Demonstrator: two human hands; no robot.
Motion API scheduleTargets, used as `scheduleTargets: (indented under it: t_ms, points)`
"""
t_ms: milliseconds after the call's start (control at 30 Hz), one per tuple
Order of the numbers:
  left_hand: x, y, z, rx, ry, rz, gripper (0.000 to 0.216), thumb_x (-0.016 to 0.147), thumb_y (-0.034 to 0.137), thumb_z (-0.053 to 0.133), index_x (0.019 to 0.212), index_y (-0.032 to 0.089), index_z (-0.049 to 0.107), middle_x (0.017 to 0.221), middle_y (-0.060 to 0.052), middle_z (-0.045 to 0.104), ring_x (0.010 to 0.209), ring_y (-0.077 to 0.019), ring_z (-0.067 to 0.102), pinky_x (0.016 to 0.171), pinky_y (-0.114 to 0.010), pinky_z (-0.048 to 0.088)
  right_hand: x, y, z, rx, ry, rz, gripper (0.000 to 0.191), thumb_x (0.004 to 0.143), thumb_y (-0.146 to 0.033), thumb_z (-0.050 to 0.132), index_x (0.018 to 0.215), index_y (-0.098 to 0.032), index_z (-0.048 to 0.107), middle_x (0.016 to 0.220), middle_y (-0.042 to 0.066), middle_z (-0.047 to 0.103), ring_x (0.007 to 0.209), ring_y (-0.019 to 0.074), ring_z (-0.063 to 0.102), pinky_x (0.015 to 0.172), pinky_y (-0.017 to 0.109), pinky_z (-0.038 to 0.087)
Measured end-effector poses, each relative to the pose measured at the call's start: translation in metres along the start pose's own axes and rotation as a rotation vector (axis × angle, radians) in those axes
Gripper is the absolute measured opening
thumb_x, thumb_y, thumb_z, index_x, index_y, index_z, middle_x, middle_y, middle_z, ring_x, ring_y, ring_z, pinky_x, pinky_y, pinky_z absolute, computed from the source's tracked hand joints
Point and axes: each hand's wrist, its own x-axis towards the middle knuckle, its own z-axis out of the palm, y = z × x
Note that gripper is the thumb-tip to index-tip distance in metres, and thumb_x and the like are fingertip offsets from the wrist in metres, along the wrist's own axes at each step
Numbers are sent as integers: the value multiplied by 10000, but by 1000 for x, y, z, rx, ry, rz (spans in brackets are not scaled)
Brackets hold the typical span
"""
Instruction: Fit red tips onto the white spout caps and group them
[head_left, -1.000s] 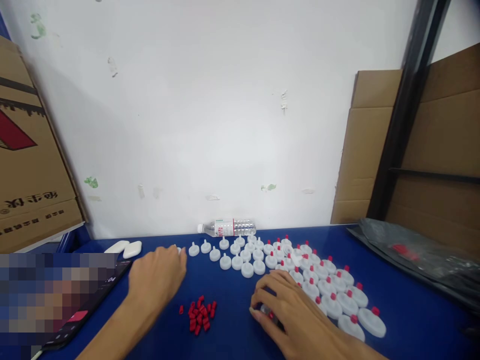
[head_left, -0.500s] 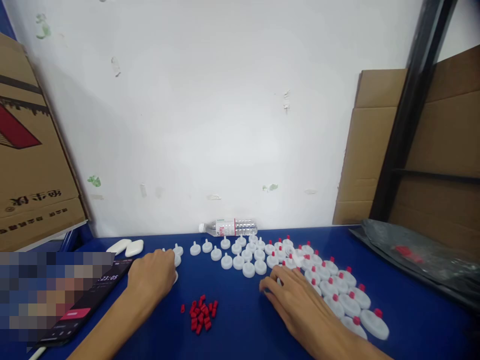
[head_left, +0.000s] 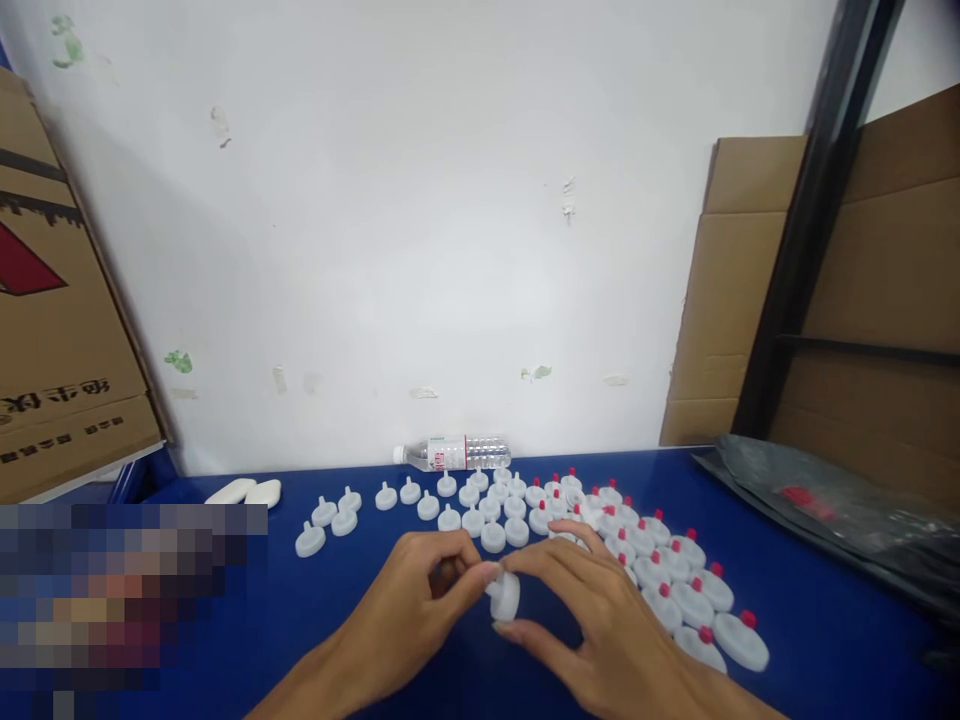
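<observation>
White spouted cap (head_left: 505, 598), 1, near middle between the hands; spout (head_left: 491, 589) points left, long axis roughly left-right. Left hand (head_left: 416, 590) pinches spout, right hand (head_left: 600, 595) pinches body (head_left: 508, 600). Left: 4 upright spouted caps (head_left: 310, 540), 2 white rounded objects (head_left: 264, 494). Far: 1 bottle (head_left: 448, 453), lying sideways. Right: red-tipped caps (head_left: 692, 605), crowded, uncountable.

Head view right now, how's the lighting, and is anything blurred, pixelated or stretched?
Head view: white wall brightly lit, soft shadow beside the printed carton; head view, lower left: pixelated block hides what's there; head view, right: red-tipped caps look stretched, perhaps by the lens; head view, lower centre: the held white cap looks slightly soft.
</observation>
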Motion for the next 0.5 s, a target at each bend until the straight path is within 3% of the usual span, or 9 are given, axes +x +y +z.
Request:
scheduleTargets:
  t_ms: [67, 133, 233, 333, 500]
  points:
    - [0, -1, -4, 0, 6, 23, 476, 1035, 553, 451, 755, 204, 614, 635, 53, 498, 582, -127, 424, 564, -264, 339, 1, 1, 0, 19, 52, -9, 339, 987, -250, 687, 1301, -284, 563, 1104, 5, 773, 959, 212, 754, 1140, 515, 409]
    - [1, -3, -14, 185, 15, 38, 457, 1067, 492, 372, 814, 211, 630, 744, 18, 590, 703, -160, 533, 679, -291, 413, 2, 2, 0, 7, 91, 3, 339, 987, -242, 680, 1308, -272, 573, 1101, 24, 775, 956, 221, 755, 1126, 506, 421]
    - [0, -9, -29, 493, -17, 12, 254, 1004, 320, 464, 868, 216, 652, 949, -39, 659, 943, -239, 608, 825, -372, 442, 2, 3, 1, 12, 111, 6, 306, 971, -242, 693, 1261, -264, 598, 1119, 39, 776, 974, 233, 755, 1109, 491, 442]
    - [-3, -13, -39, 576, -65, -38, 135, 912, 261, 572, 831, 211, 668, 997, -62, 657, 989, -281, 612, 805, -394, 441, 1, 3, 2, 39, 107, 5, 303, 953, -232, 712, 1236, -260, 607, 1113, 27, 779, 962, 225, 757, 1110, 483, 443]
    - [-6, -12, -40, 626, -141, -99, 156, 892, 314, 656, 771, 228, 705, 953, -48, 668, 975, -288, 624, 770, -383, 433, 0, 0, 0, 87, 69, 0, 342, 926, -217, 742, 1239, -265, 614, 1102, 12, 770, 953, 213, 750, 1134, 491, 411]
